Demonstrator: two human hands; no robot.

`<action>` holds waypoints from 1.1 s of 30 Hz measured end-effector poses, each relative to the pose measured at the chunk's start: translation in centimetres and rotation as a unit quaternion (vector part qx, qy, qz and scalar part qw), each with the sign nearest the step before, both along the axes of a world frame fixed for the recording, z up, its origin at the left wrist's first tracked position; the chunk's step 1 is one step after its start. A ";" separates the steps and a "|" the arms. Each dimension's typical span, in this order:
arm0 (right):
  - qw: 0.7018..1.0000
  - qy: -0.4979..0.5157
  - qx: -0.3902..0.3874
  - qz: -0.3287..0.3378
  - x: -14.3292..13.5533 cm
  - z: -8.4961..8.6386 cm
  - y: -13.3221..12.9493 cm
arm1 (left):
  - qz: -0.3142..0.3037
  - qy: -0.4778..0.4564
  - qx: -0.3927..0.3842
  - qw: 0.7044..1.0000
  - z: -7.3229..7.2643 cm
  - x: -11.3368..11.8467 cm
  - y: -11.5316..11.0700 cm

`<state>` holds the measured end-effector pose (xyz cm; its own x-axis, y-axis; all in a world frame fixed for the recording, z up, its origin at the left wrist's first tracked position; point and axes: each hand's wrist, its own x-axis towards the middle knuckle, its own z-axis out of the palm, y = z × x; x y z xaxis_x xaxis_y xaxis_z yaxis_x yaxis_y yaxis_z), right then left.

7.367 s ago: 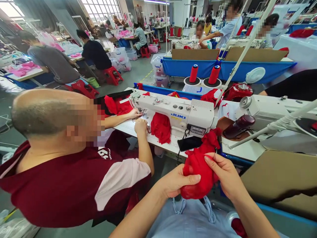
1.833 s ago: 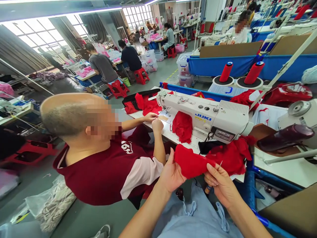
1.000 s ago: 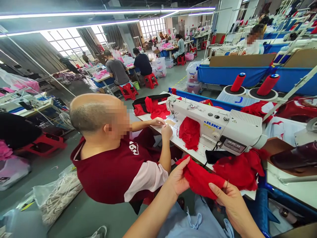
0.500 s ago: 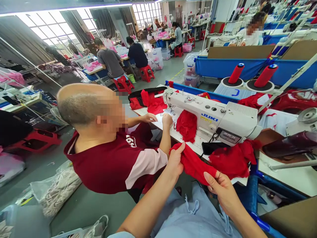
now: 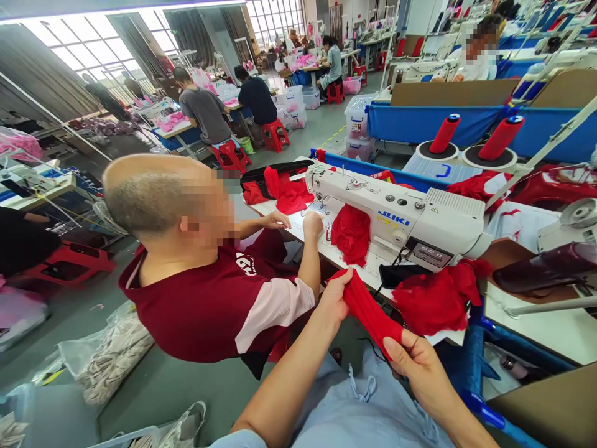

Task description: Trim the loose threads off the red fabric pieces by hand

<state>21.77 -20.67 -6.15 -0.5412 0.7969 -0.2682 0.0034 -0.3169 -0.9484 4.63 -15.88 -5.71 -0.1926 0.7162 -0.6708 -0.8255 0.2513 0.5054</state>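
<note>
The red cloth (image 5: pixel 372 306), broader a second earlier, had narrowed to a band stretched between the left hand (image 5: pixel 334 297) and the right hand (image 5: pixel 415 356), each pinching it, so its handling seemed still under way

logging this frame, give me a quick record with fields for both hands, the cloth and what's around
left hand: grips red cloth near its upper end
right hand: grips its lower end, thumb on top
cloth state: drawn into a narrow band between the hands
machine: JUKI sewing machine, red bundle under its arm
co-worker: person in maroon top, at the machine
thread: two red thread cones beyond the machine
</note>
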 end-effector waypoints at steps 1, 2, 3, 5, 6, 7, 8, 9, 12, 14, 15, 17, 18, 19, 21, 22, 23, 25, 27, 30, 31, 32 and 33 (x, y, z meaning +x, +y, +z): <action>1.000 0.005 -0.006 -0.006 0.3 -0.4 0.0 | -0.008 -0.013 0.002 1.000 0.2 0.0 -0.3; 1.000 0.009 -0.003 -0.011 0.5 -0.7 -0.1 | -0.016 -0.029 0.002 0.999 0.4 -0.1 -0.5; 1.000 0.011 0.008 -0.014 0.6 -0.9 -0.1 | -0.024 -0.045 0.000 0.999 0.6 -0.1 -0.7; 0.999 0.008 0.041 -0.015 0.7 -1.1 -0.2 | -0.039 -0.066 0.004 0.997 0.9 -0.3 -1.1; 0.998 0.004 0.056 -0.012 0.7 -1.2 -0.3 | -0.045 -0.072 0.007 0.996 0.9 -0.4 -1.1; 0.998 -0.001 0.067 -0.010 0.7 -1.2 -0.3 | -0.048 -0.076 0.012 0.996 0.9 -0.4 -1.2; 0.997 -0.006 0.074 -0.008 0.7 -1.2 -0.3 | -0.051 -0.078 0.018 0.995 0.9 -0.4 -1.3; 0.997 -0.010 0.076 -0.008 0.8 -1.2 -0.2 | -0.054 -0.082 0.024 0.995 0.8 -0.4 -1.4; 0.998 -0.006 0.064 -0.018 1.1 -1.0 0.1 | -0.074 -0.068 0.049 0.994 0.6 -0.3 -1.5; 0.998 -0.003 0.054 -0.023 1.4 -0.9 0.1 | -0.076 -0.035 0.063 0.994 0.3 -0.3 -1.4; 0.998 -0.004 0.055 -0.024 1.5 -0.9 0.1 | -0.071 -0.014 0.067 0.995 0.0 -0.2 -1.3; 0.998 -0.005 0.068 -0.014 1.6 -0.9 -0.1 | -0.061 0.020 0.061 0.996 -0.9 0.0 -1.1; 0.997 -0.003 0.073 -0.011 1.6 -0.8 0.0 | -0.068 0.035 0.055 0.996 -1.4 0.1 -1.1; 0.997 0.001 0.071 -0.014 1.7 -0.7 0.1 | -0.087 0.047 0.047 0.994 -1.9 0.2 -1.2; 0.997 0.007 0.061 -0.052 1.9 -0.4 0.8 | -0.148 0.069 0.030 0.986 -2.8 0.4 -1.8; 0.994 0.002 0.068 -0.084 2.0 -0.1 1.2 | -0.177 0.082 0.025 0.980 -3.0 0.4 -2.2; 0.988 -0.014 0.094 -0.118 2.2 0.2 1.7 | -0.197 0.099 0.023 0.975 -3.0 0.4 -2.7; 0.966 -0.074 0.193 -0.152 2.4 0.9 2.4 | -0.200 0.141 0.029 0.969 -2.5 0.4 -3.5; 0.937 -0.145 0.294 -0.120 2.2 1.3 2.6 | -0.190 0.166 0.057 0.966 -1.3 0.6 -3.9; 0.909 -0.196 0.369 -0.003 1.2 1.2 1.8 | -0.231 0.142 0.130 0.954 0.7 1.5 -3.7; 0.905 -0.199 0.375 0.027 0.8 1.1 1.5 | -0.245 0.133 0.150 0.948 1.2 1.8 -3.6; 0.907 -0.195 0.371 0.047 0.5 1.0 1.3 | -0.250 0.129 0.162 0.946 1.5 2.2 -3.4; 0.915 -0.186 0.354 0.049 0.3 1.0 1.3 | -0.244 0.130 0.164 0.947 1.7 2.5 -3.3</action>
